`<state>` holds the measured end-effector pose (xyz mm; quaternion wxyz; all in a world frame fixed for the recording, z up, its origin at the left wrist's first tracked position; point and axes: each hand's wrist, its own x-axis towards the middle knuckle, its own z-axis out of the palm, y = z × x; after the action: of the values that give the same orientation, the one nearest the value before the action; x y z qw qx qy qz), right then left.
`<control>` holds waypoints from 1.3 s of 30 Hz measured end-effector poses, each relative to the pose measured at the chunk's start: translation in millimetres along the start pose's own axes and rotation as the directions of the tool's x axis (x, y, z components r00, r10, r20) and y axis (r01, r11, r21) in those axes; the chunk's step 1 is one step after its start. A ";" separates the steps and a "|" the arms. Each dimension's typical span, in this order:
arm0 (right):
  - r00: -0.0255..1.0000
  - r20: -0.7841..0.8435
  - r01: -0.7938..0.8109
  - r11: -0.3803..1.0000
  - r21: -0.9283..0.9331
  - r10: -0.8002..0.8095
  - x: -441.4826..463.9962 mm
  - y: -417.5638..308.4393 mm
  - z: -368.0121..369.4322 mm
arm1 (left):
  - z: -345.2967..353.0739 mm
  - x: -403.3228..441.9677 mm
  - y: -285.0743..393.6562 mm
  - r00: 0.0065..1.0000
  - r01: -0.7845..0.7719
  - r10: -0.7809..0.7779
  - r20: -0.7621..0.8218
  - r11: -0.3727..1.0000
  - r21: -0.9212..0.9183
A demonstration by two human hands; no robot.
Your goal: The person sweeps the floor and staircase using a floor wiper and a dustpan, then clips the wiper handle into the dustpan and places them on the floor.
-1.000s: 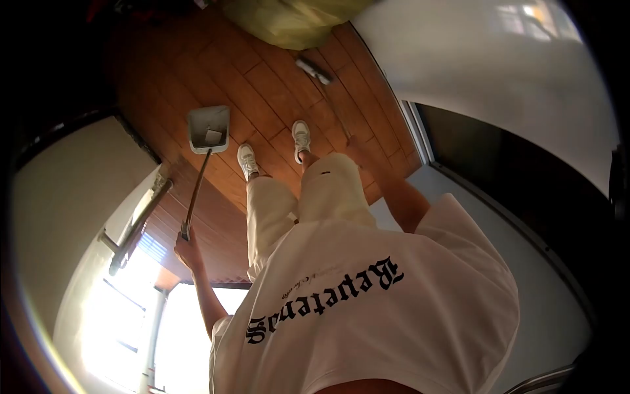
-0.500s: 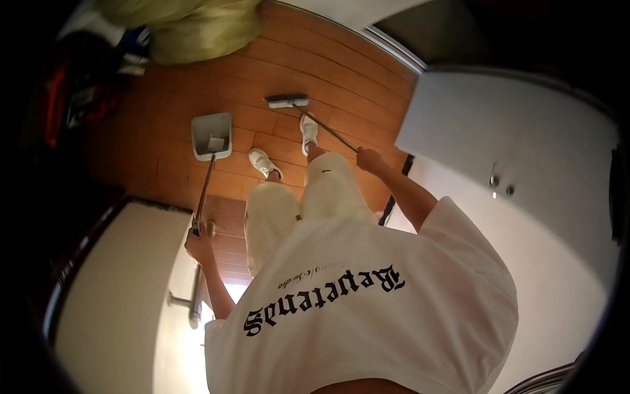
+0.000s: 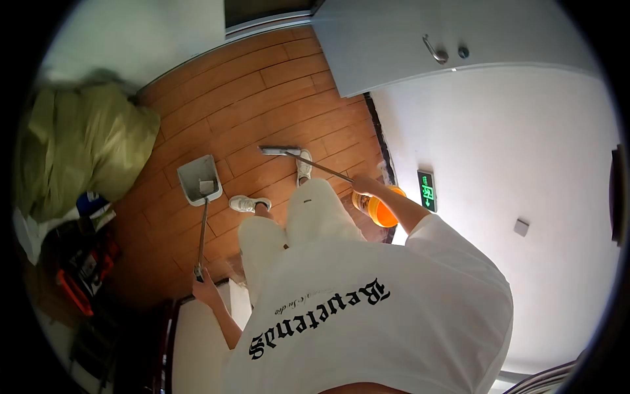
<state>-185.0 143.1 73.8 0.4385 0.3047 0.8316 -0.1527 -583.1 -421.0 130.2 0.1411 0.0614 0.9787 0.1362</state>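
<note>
Head view: left hand (image 3: 207, 289) grips a long-handled dustpan (image 3: 195, 172), its tray at twelve o'clock, a pale scrap (image 3: 207, 186) already inside; right hand (image 3: 369, 185) grips a broom (image 3: 279, 151), bristle end at ten o'clock. Whether debris remains on the floor (image 3: 230, 111), I cannot tell.

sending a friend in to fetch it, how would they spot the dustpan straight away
On the brown plank floor, look between the big greenish bag and the pale shoes. The dustpan is the grey scoop there, its long handle running to the left hand. Unlike the narrow broom head nearby, it has raised walls and a pale square piece inside.
</note>
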 end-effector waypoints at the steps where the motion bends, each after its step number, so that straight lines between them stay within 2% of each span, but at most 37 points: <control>1: 0.997 -0.023 0.078 0.997 0.005 -0.078 -18.1 7.0 7.9 | 0.8 -0.3 -9.0 0.999 -0.046 0.046 -0.029 0.999 -0.012; 2: 0.987 -0.046 0.156 0.988 0.007 -0.155 -37.0 13.3 14.5 | -17.8 -7.5 9.5 0.999 -0.030 0.029 -0.014 0.996 -0.089; 3: 0.998 -0.048 0.039 0.988 0.147 -0.033 -53.5 17.2 16.5 | -20.1 -11.1 15.9 0.999 -0.041 0.040 -0.014 0.995 -0.086; 5: 0.995 -0.037 -0.080 0.952 0.295 0.095 -70.7 18.0 13.2 | -35.3 -5.1 29.0 0.996 0.055 -0.050 0.077 0.996 -0.071; 7: 0.925 -0.377 0.065 0.961 0.268 0.043 -90.0 26.6 26.6 | -44.8 -13.8 33.6 0.996 0.033 -0.028 0.082 0.998 -0.053; 8: 0.925 -0.376 0.059 0.960 0.273 0.050 -99.4 24.5 16.0 | -45.8 -18.1 36.4 0.997 0.019 -0.016 0.076 0.999 -0.041; 9: 0.946 -0.246 -0.061 0.863 0.502 0.210 -85.7 13.8 -8.3 | -40.3 -9.9 42.0 0.997 0.018 -0.016 0.076 1.000 -0.025; 10: 0.937 -0.084 -0.195 0.704 0.683 0.340 -84.3 3.7 -51.0 | -38.3 -4.9 52.9 0.997 0.028 -0.026 0.076 0.999 -0.031; 12: 0.907 0.059 -0.327 0.607 0.724 0.417 -94.2 -27.2 -147.8 | -44.5 11.2 62.1 0.998 0.019 -0.016 0.064 0.999 -0.047; 14: 0.872 0.189 -0.368 0.348 0.862 0.451 -101.6 -34.0 -184.9 | -51.6 7.5 57.0 0.995 0.018 -0.014 0.099 0.999 -0.037; 15: 0.881 0.174 -0.300 0.235 0.925 0.440 -72.1 -16.6 -154.0 | -56.0 2.7 52.3 0.995 0.007 -0.003 0.101 0.999 -0.036; 16: 0.906 0.155 -0.223 0.133 0.966 0.395 -2.2 13.8 -131.2 | -46.2 -0.4 66.3 0.997 0.003 0.000 0.072 0.999 -0.044; 17: 0.910 0.152 -0.218 0.132 0.967 0.387 13.9 10.1 -143.9 | -48.4 1.8 67.1 0.998 -0.019 0.023 0.056 0.998 -0.065; 19: 0.909 0.022 -0.190 0.368 0.910 0.416 41.7 -0.6 -177.9 | -65.1 0.9 92.5 0.997 0.016 -0.010 0.073 0.997 -0.076; 20: 0.911 0.016 -0.181 0.364 0.914 0.412 72.7 12.8 -174.0 | -69.8 -0.3 105.5 0.994 0.049 -0.040 0.102 0.994 -0.093; 21: 0.928 -0.099 -0.122 0.545 0.829 0.359 117.4 29.0 -154.0 | -69.3 -1.7 105.7 0.995 0.041 -0.032 0.094 0.995 -0.095; 23: 0.935 -0.202 -0.062 0.696 0.716 0.291 165.9 40.2 -153.4 | -58.8 -1.9 100.0 0.996 -0.054 0.061 0.066 0.993 -0.101; 24: 0.933 -0.221 -0.071 0.748 0.660 0.284 173.5 35.7 -164.2 | -57.6 -23.7 105.4 0.997 -0.046 0.051 0.050 0.995 -0.086; 26: 0.911 -0.236 -0.132 0.780 0.612 0.339 172.1 22.1 -188.7 | -77.9 -54.7 125.6 0.991 0.080 -0.069 0.118 0.993 -0.085; 29: 0.873 -0.268 -0.204 0.804 0.558 0.408 193.5 -2.3 -218.8 | -72.3 -60.2 105.6 0.999 -0.010 0.013 0.042 0.998 -0.066; 30: 0.862 -0.263 -0.241 0.806 0.540 0.434 234.0 -5.3 -238.6 | -54.8 1.0 131.2 0.998 -0.013 0.017 0.068 0.998 -0.057; 33: 0.846 -0.264 -0.294 0.819 0.493 0.463 277.7 -2.6 -263.2 | -50.8 1.4 156.4 0.996 0.042 -0.037 0.085 0.998 -0.056; 39: 0.841 -0.221 -0.341 0.800 0.493 0.495 287.1 24.1 -286.9 | -63.3 -9.1 156.0 0.996 0.058 -0.063 0.062 0.995 0.086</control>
<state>-475.5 418.1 1.2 0.2327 0.5945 0.7490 -0.1773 -580.2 -289.2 235.3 0.1742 0.0421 0.9798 0.0885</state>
